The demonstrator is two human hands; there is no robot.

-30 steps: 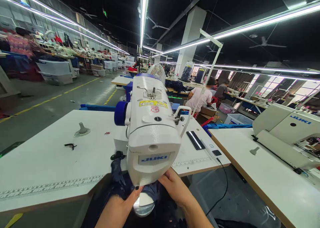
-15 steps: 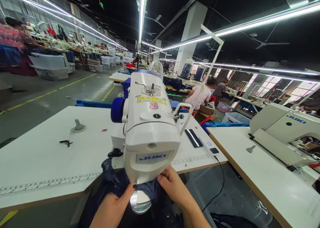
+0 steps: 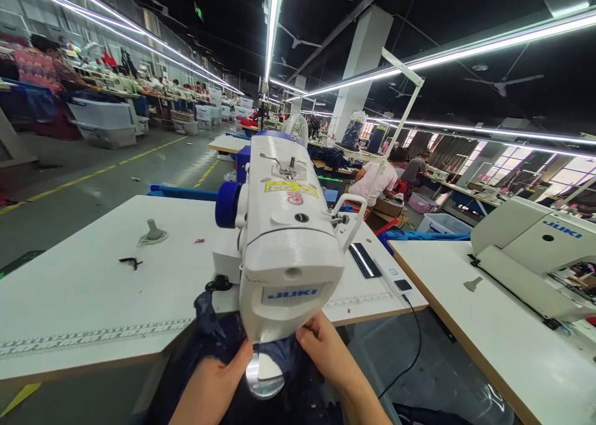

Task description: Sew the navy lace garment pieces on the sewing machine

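Observation:
A white sewing machine (image 3: 291, 245) stands straight in front of me, its rounded head facing me. Dark navy fabric (image 3: 218, 329) is draped around the narrow machine bed (image 3: 265, 381) below that head. To the left of the bed, my left hand (image 3: 214, 375) grips the fabric with its thumb reaching to the bed's edge. On the other side, my right hand (image 3: 321, 344) is closed on the fabric close under the head, thumb and fingers pinched. The machine head hides some of my fingertips and the needle area.
A white table (image 3: 93, 288) with a printed ruler (image 3: 102, 338) extends left, bearing a thread-wound grey piece (image 3: 153, 231) and a black scrap (image 3: 130, 263). Rightward are a control panel (image 3: 395, 282), a cable (image 3: 414, 350), a clear bin (image 3: 433, 363) and another sewing machine (image 3: 535, 257). Co-workers sit farther off.
The whole view has shifted slightly, so the machine and tables appear a little farther right. Both hands keep their hold on the fabric, nearly unchanged against the machine.

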